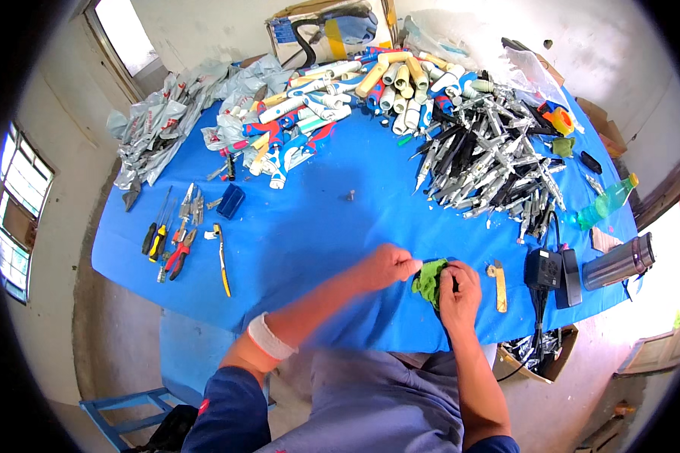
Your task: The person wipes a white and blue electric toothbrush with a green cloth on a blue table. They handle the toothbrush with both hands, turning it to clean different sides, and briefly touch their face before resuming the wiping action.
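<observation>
A crumpled green cloth (429,281) lies at the front of the blue-covered table. My right hand (460,291) grips its right side, with thumb and fingers curled together. Just left of the cloth is my left hand (390,267), its fingers bent inward and slightly blurred. Whether something small sits between those fingertips cannot be made out. To the right of my right hand lies a flat yellow strip (501,290) with a small roll of tape (492,270) at its upper end.
Pliers (180,255), screwdrivers (158,243) and a toothbrush (222,260) lie left, near a blue tray (230,201). Plastic handle housings (317,105) and metal-and-black inner parts (481,153) are heaped behind. A black power adapter (543,269), steel flask (617,263) and green bottle (607,203) stand right.
</observation>
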`<state>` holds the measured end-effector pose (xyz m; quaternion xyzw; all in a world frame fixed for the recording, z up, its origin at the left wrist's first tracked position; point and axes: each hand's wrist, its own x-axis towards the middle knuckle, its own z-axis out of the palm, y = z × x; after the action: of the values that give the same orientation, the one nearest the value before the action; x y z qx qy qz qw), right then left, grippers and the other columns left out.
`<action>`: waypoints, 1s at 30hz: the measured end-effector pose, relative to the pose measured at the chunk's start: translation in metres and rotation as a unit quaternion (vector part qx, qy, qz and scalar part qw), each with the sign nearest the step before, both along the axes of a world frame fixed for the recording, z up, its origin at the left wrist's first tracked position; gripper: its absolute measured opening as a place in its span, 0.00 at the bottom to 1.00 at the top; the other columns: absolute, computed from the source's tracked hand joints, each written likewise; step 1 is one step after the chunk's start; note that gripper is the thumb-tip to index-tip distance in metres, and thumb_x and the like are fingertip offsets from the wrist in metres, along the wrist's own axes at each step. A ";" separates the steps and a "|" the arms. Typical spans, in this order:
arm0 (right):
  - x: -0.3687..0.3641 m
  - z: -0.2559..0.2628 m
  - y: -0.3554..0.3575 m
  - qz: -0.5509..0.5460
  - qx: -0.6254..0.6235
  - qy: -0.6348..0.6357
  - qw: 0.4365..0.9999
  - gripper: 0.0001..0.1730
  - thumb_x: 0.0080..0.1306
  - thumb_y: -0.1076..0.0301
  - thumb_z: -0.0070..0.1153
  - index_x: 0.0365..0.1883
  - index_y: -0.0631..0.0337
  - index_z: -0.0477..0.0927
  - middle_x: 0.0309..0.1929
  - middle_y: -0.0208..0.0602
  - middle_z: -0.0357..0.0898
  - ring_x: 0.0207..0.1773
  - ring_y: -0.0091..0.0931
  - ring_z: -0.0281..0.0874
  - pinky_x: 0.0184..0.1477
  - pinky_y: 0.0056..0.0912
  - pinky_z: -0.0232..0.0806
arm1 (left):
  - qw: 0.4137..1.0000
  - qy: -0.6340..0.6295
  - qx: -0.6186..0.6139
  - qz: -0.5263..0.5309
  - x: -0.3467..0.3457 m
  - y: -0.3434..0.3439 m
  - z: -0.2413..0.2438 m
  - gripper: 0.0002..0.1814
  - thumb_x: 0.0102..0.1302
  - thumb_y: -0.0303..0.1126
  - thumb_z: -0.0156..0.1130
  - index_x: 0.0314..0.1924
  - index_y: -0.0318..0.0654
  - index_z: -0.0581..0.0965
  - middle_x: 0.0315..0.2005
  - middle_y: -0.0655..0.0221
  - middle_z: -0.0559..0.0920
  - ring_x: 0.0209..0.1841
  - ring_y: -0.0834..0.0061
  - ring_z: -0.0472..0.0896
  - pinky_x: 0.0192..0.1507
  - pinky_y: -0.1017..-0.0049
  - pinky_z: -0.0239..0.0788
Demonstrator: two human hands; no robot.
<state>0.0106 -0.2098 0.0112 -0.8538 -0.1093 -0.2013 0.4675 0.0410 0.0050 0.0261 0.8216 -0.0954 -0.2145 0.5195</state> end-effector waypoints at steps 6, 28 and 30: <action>0.002 -0.002 -0.001 -0.013 -0.010 0.027 1.000 0.04 0.66 0.76 0.61 0.37 0.67 0.84 0.47 0.47 0.84 0.48 0.41 0.80 0.51 0.41 0.72 | 0.894 0.210 -0.369 0.144 0.067 0.010 -0.012 0.21 0.78 0.48 0.56 0.40 0.34 0.78 0.40 0.62 0.82 0.43 0.67 0.83 0.54 0.61 0.77; 0.027 0.038 0.005 0.038 -0.071 0.063 0.995 0.09 0.73 0.70 0.58 0.45 0.69 0.80 0.48 0.44 0.82 0.45 0.30 0.77 0.49 0.32 0.70 | 0.808 0.204 -0.553 0.006 0.076 0.013 -0.039 0.21 0.79 0.47 0.58 0.30 0.43 0.72 0.41 0.63 0.83 0.46 0.70 0.82 0.56 0.67 0.75; 0.051 0.062 0.017 0.049 -0.085 0.028 0.995 0.08 0.72 0.74 0.57 0.46 0.69 0.79 0.46 0.42 0.82 0.43 0.27 0.76 0.48 0.30 0.70 | 0.808 0.206 -0.553 0.007 0.078 0.015 -0.037 0.21 0.79 0.47 0.58 0.29 0.43 0.72 0.41 0.64 0.83 0.46 0.70 0.82 0.56 0.67 0.76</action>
<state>0.0612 -0.1925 0.0735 -0.8892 -0.1550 -0.1444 0.4055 0.1186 0.0202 -0.0109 0.3330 -0.0829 -0.2857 0.8948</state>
